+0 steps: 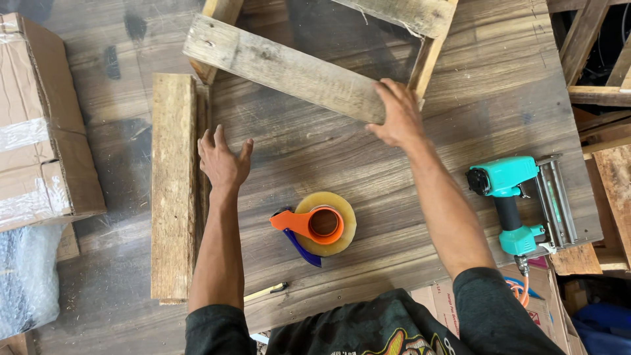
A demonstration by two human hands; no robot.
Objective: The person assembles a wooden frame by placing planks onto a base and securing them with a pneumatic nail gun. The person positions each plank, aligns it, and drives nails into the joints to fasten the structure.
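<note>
1. Two bare hands work over a wood-grain counter, seen from above
2. The right hand lies palm down on the near end of a weathered plank, fingers curled over its edge and gripping it; the plank runs slantwise from upper left to the hand
3. That plank's gripped end meets a narrow upright slat, which joins another board at the top edge, so the pieces make a rough frame shape
4. The left hand is open with fingers spread, holding nothing; its fingertips are just beside the right edge of a long rough board lying lengthwise on the counter's left side
5. Between the forearms sits a roll of clear packing tape in an orange dispenser with a blue handle
6. A teal nail gun rests on the counter's right side, well apart from both hands
7. A taped cardboard box stands at far left, shut, so its contents cannot be seen; bubble wrap lies below it
8. Another cardboard box pokes out beneath the counter's near edge; its inside is hidden
</note>
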